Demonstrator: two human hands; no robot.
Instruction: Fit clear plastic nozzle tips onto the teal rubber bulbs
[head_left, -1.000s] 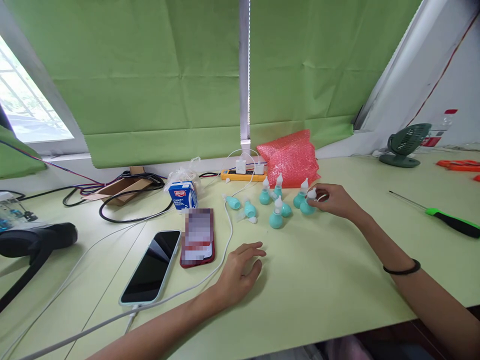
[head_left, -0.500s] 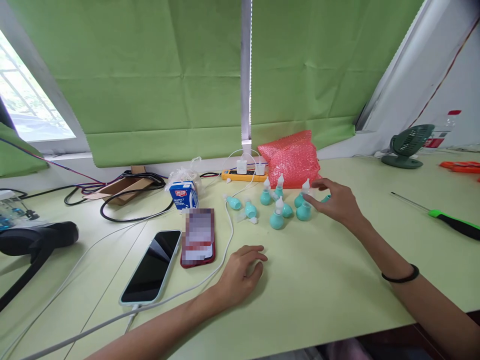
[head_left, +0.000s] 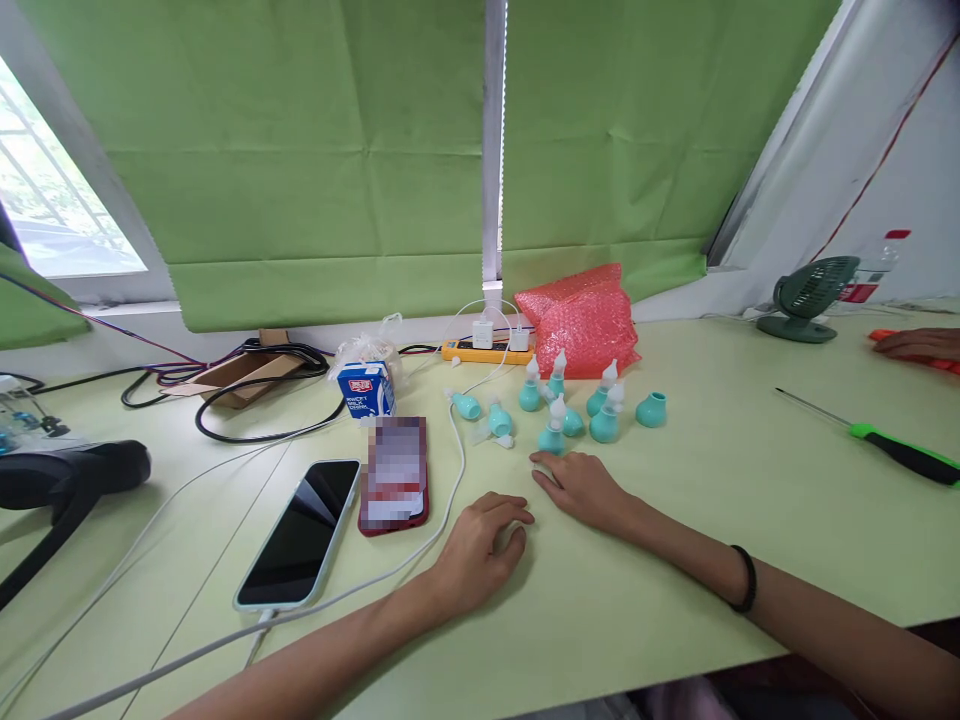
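Several small teal rubber bulbs (head_left: 604, 422) with clear nozzle tips stand or lie in a cluster at the middle of the pale green table (head_left: 675, 560). One teal bulb without a tip (head_left: 651, 409) sits at the cluster's right. My right hand (head_left: 581, 487) lies palm down on the table just in front of the nearest upright bulb (head_left: 553, 433), fingers stretched, holding nothing. My left hand (head_left: 480, 545) rests beside it on the table, fingers loosely curved and empty, next to a white cable (head_left: 420, 550).
A phone (head_left: 304, 530) and a red-cased phone (head_left: 395, 478) lie to the left, with a milk carton (head_left: 365, 388) behind them. At the back are a pink bubble-wrap bag (head_left: 585, 318) and a power strip (head_left: 487, 350). On the right: a green-handled screwdriver (head_left: 892, 450), a fan (head_left: 806, 297), another person's hand (head_left: 915, 343).
My right hand let go of a bulb at the cluster's right and drew back towards me, coming to rest near my left hand. The left hand has stayed put.
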